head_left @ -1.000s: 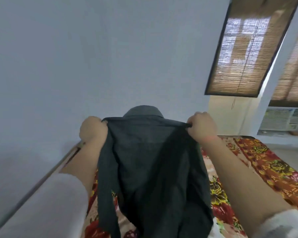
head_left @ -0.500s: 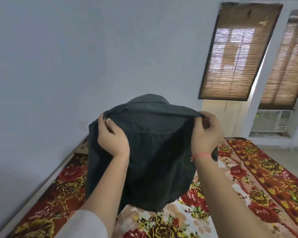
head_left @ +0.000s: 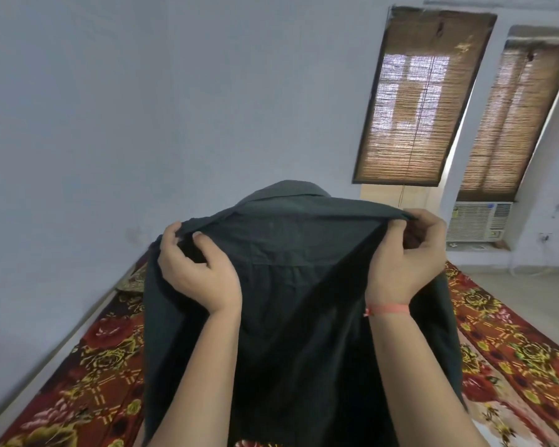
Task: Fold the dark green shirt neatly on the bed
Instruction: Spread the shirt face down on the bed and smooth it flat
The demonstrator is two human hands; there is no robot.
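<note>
Both hands, left hand and right hand, pinch the dark green shirt by its shoulders above the floral bedspread, bamboo blinds behind.

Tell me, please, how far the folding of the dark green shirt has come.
Done: only the pick-up; the dark green shirt is held up over the bed. In hand: the left hand and the right hand grip its shoulders, collar on top. Left: no fold shows yet, so laying it down and all folding remain.
</note>
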